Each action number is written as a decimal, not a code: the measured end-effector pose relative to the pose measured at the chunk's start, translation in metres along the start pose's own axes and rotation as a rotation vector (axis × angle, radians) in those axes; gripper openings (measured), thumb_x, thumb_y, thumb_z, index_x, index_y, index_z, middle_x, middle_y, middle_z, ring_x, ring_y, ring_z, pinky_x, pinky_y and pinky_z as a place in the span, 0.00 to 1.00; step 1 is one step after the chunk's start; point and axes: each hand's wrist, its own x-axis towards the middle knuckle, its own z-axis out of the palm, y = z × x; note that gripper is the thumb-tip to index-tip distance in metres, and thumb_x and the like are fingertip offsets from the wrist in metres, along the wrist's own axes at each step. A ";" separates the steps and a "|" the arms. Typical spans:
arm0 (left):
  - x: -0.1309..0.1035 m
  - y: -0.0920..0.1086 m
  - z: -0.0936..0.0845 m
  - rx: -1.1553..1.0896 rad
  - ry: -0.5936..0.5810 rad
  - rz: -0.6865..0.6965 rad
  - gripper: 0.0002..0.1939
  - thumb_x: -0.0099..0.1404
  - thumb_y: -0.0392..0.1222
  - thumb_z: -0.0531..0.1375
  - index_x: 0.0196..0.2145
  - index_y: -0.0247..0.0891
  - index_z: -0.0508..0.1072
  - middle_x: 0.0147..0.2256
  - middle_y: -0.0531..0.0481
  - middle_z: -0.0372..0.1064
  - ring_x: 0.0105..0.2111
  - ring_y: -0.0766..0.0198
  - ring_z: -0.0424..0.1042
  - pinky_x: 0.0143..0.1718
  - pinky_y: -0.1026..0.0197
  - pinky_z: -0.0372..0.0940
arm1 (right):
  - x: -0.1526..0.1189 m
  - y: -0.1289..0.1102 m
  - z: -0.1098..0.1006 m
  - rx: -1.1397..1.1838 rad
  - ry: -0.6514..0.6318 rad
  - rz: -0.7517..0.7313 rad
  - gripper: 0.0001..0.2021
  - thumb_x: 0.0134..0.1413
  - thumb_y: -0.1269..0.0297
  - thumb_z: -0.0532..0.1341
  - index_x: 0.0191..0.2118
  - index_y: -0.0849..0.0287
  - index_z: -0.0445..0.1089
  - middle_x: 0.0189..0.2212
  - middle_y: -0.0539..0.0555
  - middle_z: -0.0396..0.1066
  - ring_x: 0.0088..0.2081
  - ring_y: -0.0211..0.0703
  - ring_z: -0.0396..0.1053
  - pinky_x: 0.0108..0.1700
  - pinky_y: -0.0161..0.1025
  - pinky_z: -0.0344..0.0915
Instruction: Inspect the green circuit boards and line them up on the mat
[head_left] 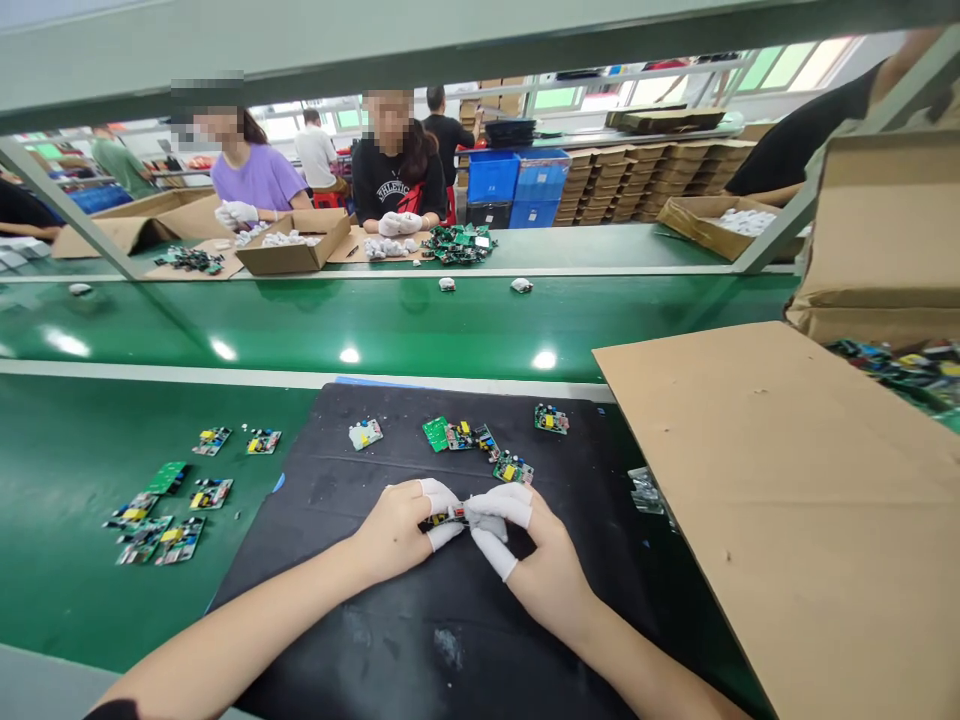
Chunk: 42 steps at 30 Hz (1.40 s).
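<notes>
Over the black mat my left hand (409, 525), with white finger covers, is closed on the left end of a small circuit board (444, 517) with a yellow part on it. My right hand (521, 540), in similar finger covers, pinches the board's right end. Something whitish-grey sits between the right fingers; whether it is another covered finger or a separate piece I cannot tell. Just beyond the hands lie a circuit board (514, 467), a cluster of boards (461, 436), another board (552, 419) and a whitish board (365, 433).
Several circuit boards (180, 540) lie on the green surface at left. A cardboard sheet (787, 500) slants along the right, beside a box of boards (900, 370). Beyond the green belt (315, 320), co-workers sit by a carton of white pieces (292, 250). A metal beam (480, 60) crosses overhead.
</notes>
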 end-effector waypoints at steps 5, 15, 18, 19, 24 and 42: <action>-0.001 0.000 -0.001 -0.002 0.009 0.032 0.04 0.63 0.38 0.58 0.35 0.37 0.73 0.33 0.48 0.74 0.33 0.64 0.74 0.36 0.64 0.69 | 0.001 -0.003 -0.002 -0.034 0.059 0.004 0.10 0.51 0.73 0.59 0.39 0.53 0.73 0.30 0.52 0.70 0.31 0.41 0.67 0.35 0.41 0.68; -0.003 0.002 0.003 -0.096 0.090 -0.014 0.05 0.63 0.37 0.58 0.36 0.37 0.74 0.34 0.46 0.74 0.34 0.64 0.74 0.36 0.63 0.69 | 0.000 0.000 0.001 0.125 -0.111 0.088 0.10 0.50 0.72 0.59 0.37 0.55 0.75 0.27 0.52 0.68 0.27 0.37 0.65 0.30 0.37 0.66; 0.000 0.006 -0.001 -0.202 0.154 -0.017 0.04 0.63 0.38 0.60 0.36 0.38 0.74 0.35 0.45 0.74 0.36 0.62 0.74 0.38 0.61 0.70 | 0.003 0.002 -0.001 0.355 -0.003 0.355 0.07 0.47 0.66 0.63 0.35 0.57 0.75 0.28 0.53 0.72 0.28 0.40 0.66 0.31 0.38 0.66; 0.001 0.008 -0.003 -0.235 0.179 -0.014 0.04 0.62 0.38 0.61 0.36 0.38 0.74 0.35 0.44 0.74 0.36 0.62 0.74 0.38 0.61 0.70 | 0.004 0.003 -0.001 0.436 0.033 0.448 0.08 0.46 0.64 0.65 0.35 0.57 0.75 0.30 0.54 0.73 0.30 0.42 0.68 0.33 0.40 0.67; 0.001 0.020 -0.007 -0.340 0.247 -0.011 0.05 0.62 0.37 0.61 0.37 0.39 0.75 0.35 0.45 0.74 0.36 0.62 0.73 0.37 0.60 0.70 | 0.007 0.000 0.001 0.774 0.090 0.777 0.12 0.36 0.62 0.69 0.33 0.58 0.75 0.33 0.55 0.75 0.36 0.46 0.69 0.39 0.41 0.66; -0.019 0.024 0.006 -0.756 0.087 -0.328 0.24 0.66 0.40 0.56 0.59 0.43 0.58 0.57 0.40 0.59 0.58 0.56 0.61 0.59 0.51 0.60 | 0.005 -0.016 -0.001 1.100 -0.150 0.783 0.09 0.32 0.64 0.63 0.27 0.58 0.73 0.26 0.53 0.68 0.30 0.43 0.64 0.38 0.41 0.63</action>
